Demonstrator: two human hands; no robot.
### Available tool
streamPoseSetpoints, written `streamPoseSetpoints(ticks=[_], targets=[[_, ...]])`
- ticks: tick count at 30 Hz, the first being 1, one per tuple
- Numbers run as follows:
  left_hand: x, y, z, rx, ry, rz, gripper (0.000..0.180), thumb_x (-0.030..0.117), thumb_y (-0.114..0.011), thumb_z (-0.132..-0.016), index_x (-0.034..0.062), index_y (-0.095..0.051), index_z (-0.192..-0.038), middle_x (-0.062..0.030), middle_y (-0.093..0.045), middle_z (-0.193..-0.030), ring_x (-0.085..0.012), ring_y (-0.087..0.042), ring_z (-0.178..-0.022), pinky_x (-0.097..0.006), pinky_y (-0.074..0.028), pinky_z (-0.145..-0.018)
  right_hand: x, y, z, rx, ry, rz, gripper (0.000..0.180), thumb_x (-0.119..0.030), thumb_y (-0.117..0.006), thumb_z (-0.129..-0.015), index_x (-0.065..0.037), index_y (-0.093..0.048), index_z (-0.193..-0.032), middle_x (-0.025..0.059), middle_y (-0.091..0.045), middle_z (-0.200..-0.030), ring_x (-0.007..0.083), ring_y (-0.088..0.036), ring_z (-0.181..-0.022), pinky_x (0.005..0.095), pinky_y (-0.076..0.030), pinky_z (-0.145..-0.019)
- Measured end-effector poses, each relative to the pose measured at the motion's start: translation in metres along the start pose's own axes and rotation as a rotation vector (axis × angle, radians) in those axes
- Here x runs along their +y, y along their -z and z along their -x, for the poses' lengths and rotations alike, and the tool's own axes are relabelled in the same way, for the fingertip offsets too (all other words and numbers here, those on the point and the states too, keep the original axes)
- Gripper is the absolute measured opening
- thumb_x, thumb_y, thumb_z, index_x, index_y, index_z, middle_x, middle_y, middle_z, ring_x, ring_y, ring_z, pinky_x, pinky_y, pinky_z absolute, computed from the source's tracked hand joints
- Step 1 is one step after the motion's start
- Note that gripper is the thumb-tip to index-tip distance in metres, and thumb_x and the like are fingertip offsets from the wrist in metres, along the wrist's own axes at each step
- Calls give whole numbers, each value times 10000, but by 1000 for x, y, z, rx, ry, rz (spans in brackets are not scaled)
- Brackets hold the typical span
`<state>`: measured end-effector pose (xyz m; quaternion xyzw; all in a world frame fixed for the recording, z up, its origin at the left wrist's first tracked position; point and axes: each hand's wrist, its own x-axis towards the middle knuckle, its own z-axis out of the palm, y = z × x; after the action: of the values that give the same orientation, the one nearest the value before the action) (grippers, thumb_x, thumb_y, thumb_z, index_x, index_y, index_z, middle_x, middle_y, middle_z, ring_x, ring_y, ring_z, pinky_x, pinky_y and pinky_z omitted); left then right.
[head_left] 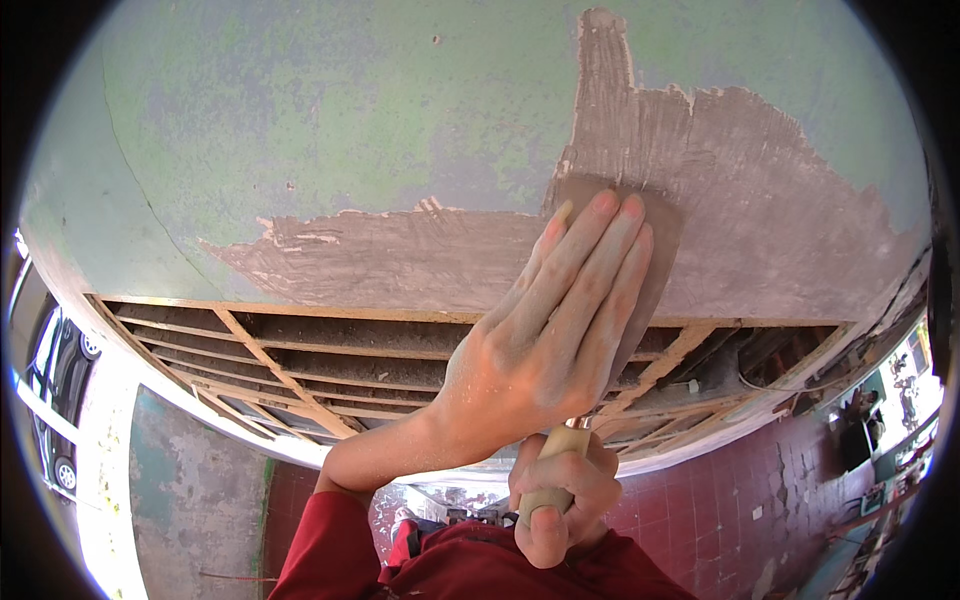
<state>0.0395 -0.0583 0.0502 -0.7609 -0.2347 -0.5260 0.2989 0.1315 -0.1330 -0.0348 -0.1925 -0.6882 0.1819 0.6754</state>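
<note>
My right hand (pixel 568 490) is closed round the pale handle of a broad scraper (pixel 664 240). The scraper's flat, dust-coloured blade lies against a green painted surface (pixel 380 130), at the edge of a bare, grey-brown patch (pixel 750 190). On top of the blade rests my left hand (pixel 545 330), palm down, its fingers stretched out close together toward the blade's far end. Pale dust coats the left hand's fingers and back, which hide much of the blade. Ragged paint edges border the bare patch, with a narrow strip running upward.
Below the painted surface is an opening with wooden slats (pixel 340 365) and beams. Dark red floor tiles (pixel 700 500) show at the lower right, near clutter along the right edge. A worn grey-green panel (pixel 190 480) is at lower left, and a dark car (pixel 65 400) stands outside beyond it.
</note>
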Motion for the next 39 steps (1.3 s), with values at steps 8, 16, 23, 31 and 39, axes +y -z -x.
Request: streamPoseSetpoints(ticks=[8, 16, 23, 31, 39], targets=[[-1, 0, 1, 11, -5, -5, 479, 13, -727, -764, -86, -643, -1225, -208, -657, -1270, -348, -624, -1233, -472, -538, -1025, -4, -4, 3, 21, -49, -14, 196, -255, -624, -712, -60, -640, -710, 46, -587, -588, 242, -558, -460, 333, -490, -471], [-2, -2, 1, 27, 1, 11, 478, -2, -711, -759, -77, -649, -1227, -198, -661, -1272, -344, -625, -1232, -464, -544, -1014, 1, -6, 6, 22, 21, 1, 134, -224, -625, -693, -90, -620, -694, 46, -619, -661, 253, -560, -470, 333, -482, -459], [-2, -2, 2, 11, 6, 24, 487, 13, -702, -756, -75, -647, -1232, -191, -663, -1271, -347, -631, -1224, -467, -548, -1003, 4, -5, 8, 8, 8, 12, 171, -222, -637, -676, -58, -639, -725, 45, -591, -627, 254, -550, -469, 332, -476, -459], [-6, 4, -10, 22, 10, 25, 488, 9, -694, -773, -61, -641, -1253, -190, -663, -1269, -349, -629, -1227, -469, -548, -1005, 4, -7, -7, 9, 43, -32, 191, -223, -651, -660, -42, -634, -716, 51, -573, -608, 247, -535, -463, 334, -463, -457], [-9, 3, -14, 66, 13, 31, 471, -3, -697, -780, -61, -645, -1245, -192, -662, -1273, -345, -627, -1230, -470, -537, -1027, 1, -5, -15, -27, 60, -82, 193, -213, -639, -648, -31, -636, -714, 56, -530, -547, 250, -518, -461, 341, -459, -458]])
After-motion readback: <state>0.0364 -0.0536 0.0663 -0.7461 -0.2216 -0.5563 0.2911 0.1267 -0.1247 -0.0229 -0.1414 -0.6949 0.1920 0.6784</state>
